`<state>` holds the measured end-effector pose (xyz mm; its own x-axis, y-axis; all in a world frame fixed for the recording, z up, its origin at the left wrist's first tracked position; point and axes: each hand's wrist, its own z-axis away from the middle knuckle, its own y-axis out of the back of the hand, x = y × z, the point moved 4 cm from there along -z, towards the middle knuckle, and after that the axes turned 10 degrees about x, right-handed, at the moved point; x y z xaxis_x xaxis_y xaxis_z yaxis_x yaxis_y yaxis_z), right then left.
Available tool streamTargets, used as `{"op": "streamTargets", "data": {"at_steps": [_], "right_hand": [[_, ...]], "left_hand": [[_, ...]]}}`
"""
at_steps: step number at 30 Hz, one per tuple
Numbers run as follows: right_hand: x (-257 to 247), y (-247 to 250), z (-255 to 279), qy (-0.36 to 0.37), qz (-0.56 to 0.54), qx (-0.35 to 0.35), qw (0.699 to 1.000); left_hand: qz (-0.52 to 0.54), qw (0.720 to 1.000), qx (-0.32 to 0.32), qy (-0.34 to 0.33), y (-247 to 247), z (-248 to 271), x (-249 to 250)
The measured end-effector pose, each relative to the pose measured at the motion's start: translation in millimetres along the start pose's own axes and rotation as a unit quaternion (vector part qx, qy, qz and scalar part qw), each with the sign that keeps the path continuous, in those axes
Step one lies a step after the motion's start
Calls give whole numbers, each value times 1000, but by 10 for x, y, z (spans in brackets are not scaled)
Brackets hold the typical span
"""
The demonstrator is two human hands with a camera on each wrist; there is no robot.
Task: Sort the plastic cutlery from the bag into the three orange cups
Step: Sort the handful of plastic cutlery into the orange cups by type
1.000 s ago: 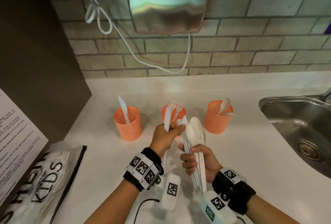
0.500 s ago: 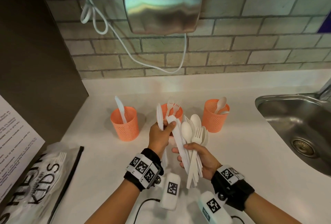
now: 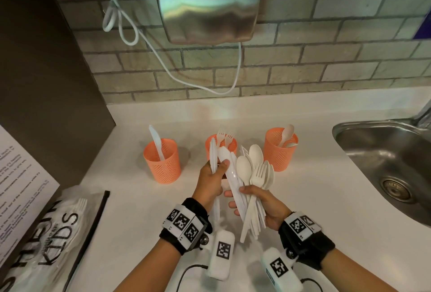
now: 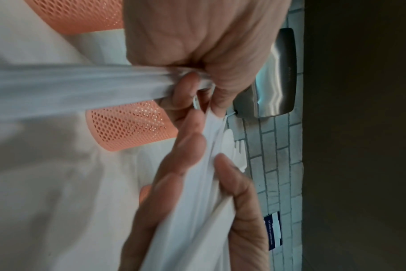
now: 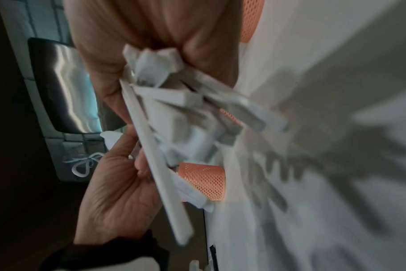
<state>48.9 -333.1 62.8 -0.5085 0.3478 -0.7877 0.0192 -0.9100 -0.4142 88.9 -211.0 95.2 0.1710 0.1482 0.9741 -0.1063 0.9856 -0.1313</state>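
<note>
Two hands are working above a white counter (image 3: 130,221): the right hand (image 3: 263,205) is gripping a fanned bundle of cutlery (image 3: 251,175), while the left hand (image 3: 211,181), just beside it, is pinching a knife (image 3: 213,158). Three orange cups (image 3: 163,163) are standing just beyond the fingers.

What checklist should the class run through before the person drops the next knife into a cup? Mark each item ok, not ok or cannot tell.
1. Left hand grips knives: ok.
2. Right hand holds the mixed bundle securely: ok.
3. Knife cup upright, with room left: ok.
4. Fork cup and spoon cup each hold one kind: ok.
5. Another knife coming free of the bundle: cannot tell.
6. Bag emptied: not ok, a fork shows inside.
</note>
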Motion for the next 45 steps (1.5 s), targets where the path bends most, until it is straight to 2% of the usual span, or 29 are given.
{"op": "streamTargets", "data": {"at_steps": [4,10,14,18,20,22,24,31,35,39,45], "right_hand": [[15,14,1,16,5,3,1000],[30,-7,6,3,-17,1,1000],[29,-7,44,-34,-66,3,997],[57,-10,60,-69,-134,-14,988],[40,-30,58,-84,-190,-44,977],[4,-48,56,-86,-216,-67,970],[-28,-56,59,-82,-217,-79,969],[7,-92,58,-75,-165,-53,982],[13,-81,68,-65,-128,-35,989],[0,-47,87,-52,-68,-3,996],[27,-42,66,-45,-70,19,996]], "left_hand": [[19,999,44,-2,49,-52,11],[42,992,121,-19,183,-206,34],[144,974,172,32,295,-338,27],[293,938,104,152,263,-313,55],[277,943,49,181,232,-256,72],[201,967,-1,154,214,-193,83],[120,986,-25,112,181,-114,70],[-26,999,-28,13,-40,104,14],[-38,998,-38,13,-66,121,9],[-24,995,-88,34,-59,137,-1],[-70,987,-140,35,-15,142,-2]]}}
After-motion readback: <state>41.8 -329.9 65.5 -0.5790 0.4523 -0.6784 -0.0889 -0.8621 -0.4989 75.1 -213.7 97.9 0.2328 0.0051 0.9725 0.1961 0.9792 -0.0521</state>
